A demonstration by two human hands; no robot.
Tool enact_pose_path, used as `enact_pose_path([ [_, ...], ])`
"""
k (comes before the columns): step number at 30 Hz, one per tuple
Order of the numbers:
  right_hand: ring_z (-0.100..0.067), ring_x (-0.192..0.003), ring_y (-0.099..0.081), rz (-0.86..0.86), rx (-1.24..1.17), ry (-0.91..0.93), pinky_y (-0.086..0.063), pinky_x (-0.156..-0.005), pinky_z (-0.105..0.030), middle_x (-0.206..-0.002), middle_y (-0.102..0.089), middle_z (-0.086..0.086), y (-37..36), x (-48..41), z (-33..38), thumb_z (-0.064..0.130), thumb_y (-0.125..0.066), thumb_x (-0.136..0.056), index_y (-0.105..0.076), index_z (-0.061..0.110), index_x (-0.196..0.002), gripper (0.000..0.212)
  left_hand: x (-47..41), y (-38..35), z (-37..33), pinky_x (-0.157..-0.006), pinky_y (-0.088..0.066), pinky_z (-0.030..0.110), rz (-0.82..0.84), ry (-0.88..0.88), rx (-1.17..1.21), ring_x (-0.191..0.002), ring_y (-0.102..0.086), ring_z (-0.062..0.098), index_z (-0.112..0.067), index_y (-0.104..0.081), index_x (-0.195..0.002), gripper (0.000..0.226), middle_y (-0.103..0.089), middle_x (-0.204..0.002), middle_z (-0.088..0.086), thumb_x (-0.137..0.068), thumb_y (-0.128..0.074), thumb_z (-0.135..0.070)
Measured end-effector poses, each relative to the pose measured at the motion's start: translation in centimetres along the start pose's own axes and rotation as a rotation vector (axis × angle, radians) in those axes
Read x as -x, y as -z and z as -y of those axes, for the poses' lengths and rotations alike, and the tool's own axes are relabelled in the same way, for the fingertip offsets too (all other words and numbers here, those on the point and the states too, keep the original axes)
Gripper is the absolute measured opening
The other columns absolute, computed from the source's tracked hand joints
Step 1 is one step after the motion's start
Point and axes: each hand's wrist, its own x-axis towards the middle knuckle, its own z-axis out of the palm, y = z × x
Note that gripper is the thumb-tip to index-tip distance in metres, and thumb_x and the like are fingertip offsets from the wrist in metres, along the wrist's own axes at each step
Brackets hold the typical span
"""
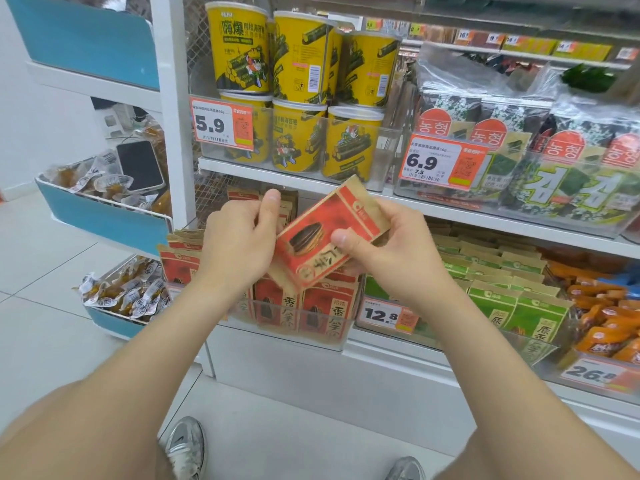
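Red-and-kraft seed packet [323, 237] hung tilted just above the clear bin [294, 336] at the lower shelf's [381, 345] front edge. The right hand [393, 252] pinched its right end, while the left hand [239, 244] gripped its left edge.

Head view, downward, near shelves [450, 209]

Seed packet [325, 237] red-tan, black striped seed; tubs [239, 50] yellow; neighbouring packets [498, 306] green.

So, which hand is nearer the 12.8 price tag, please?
Right. The right hand sits just above the 12.8 price tag; the left hand lies farther up-left.
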Motion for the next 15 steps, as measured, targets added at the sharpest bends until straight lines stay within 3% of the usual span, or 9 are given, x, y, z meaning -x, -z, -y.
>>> enact_pose_path([
  [2, -0.008, -0.087, -0.075, -0.199, 0.221, 0.219, -0.06, -0.083, -0.039, -0.09, -0.077, 0.016, -0.3, -0.5, -0.7, 0.031, -0.081, -0.096, -0.073, 0.027, -0.112, 0.018, -0.7, -0.3, 0.7, -0.081, -0.056, 0.046, 0.043, -0.016, -0.039, -0.078, -0.07, 0.02, -0.025, -0.071, -0.087, 0.049, -0.073, -0.077, -0.008, -0.114, -0.036, -0.045],
  [4, 0.001, -0.082, -0.07, -0.318, 0.292, 0.371, -0.054, -0.079, -0.024, -0.089, -0.073, 0.021, -0.9, -0.8, -0.8, 0.028, -0.077, -0.1, -0.072, 0.023, -0.118, 0.02, -1.2, -0.3, 1.4, -0.086, -0.056, 0.044, 0.111, -0.009, -0.118, -0.088, -0.07, 0.017, -0.026, -0.068, -0.108, 0.026, -0.073, -0.091, -0.011, -0.112, -0.045, -0.037],
  [5, 0.004, -0.079, -0.067, -0.358, 0.308, 0.419, -0.05, -0.075, -0.016, -0.092, -0.072, 0.02, -1.2, -1.1, -0.9, 0.025, -0.075, -0.102, -0.072, 0.018, -0.121, 0.021, -1.4, -0.1, 1.7, -0.088, -0.057, 0.042, 0.158, -0.015, -0.159, -0.091, -0.069, 0.014, -0.025, -0.068, -0.115, 0.02, -0.072, -0.096, -0.012, -0.109, -0.05, -0.033],
  [7, -0.001, -0.079, -0.065, -0.388, 0.389, 0.488, -0.05, -0.074, -0.019, -0.099, -0.075, 0.01, -1.9, -2.0, -1.3, 0.02, -0.07, -0.105, -0.07, 0.014, -0.126, 0.022, -1.8, 0.1, 2.3, -0.094, -0.054, 0.038, 0.289, -0.056, -0.205, -0.101, -0.068, 0.012, -0.024, -0.071, -0.118, 0.02, -0.072, -0.107, -0.012, -0.105, -0.059, -0.033],
  [9, -0.015, -0.089, -0.069, -0.335, 0.5, 0.51, -0.055, -0.079, -0.034, -0.105, -0.076, 0.004, -2.8, -3.4, -2.3, 0.019, -0.066, -0.106, -0.07, 0.016, -0.129, 0.023, -2.0, 0.3, 2.8, -0.098, -0.052, 0.037, 0.438, -0.117, -0.25, -0.11, -0.066, 0.012, -0.027, -0.075, -0.116, 0.03, -0.073, -0.116, -0.012, -0.103, -0.061, -0.05],
  [11, -0.022, -0.098, -0.07, -0.26, 0.599, 0.491, -0.057, -0.084, -0.044, -0.11, -0.076, 0.001, -3.8, -4.9, -3.5, 0.021, -0.063, -0.108, -0.07, 0.02, -0.131, 0.025, -2.0, 0.5, 3.1, -0.1, -0.054, 0.044, 0.545, -0.18, -0.315, -0.107, -0.066, 0.008, -0.035, -0.076, -0.112, 0.053, -0.073, -0.114, -0.018, -0.093, -0.052, -0.078],
  [15, -0.033, -0.094, -0.069, -0.194, 0.803, 0.406, -0.057, -0.078, -0.045, -0.103, -0.074, -0.005, -5.5, -7.6, -5.1, 0.022, -0.06, -0.106, -0.073, 0.024, -0.128, 0.025, -2.5, 0.8, 3.7, -0.109, -0.05, 0.052, 0.642, -0.21, -0.377, -0.119, -0.062, 0.009, -0.038, -0.071, -0.126, 0.089, -0.068, -0.126, -0.019, -0.069, -0.048, -0.103],
])
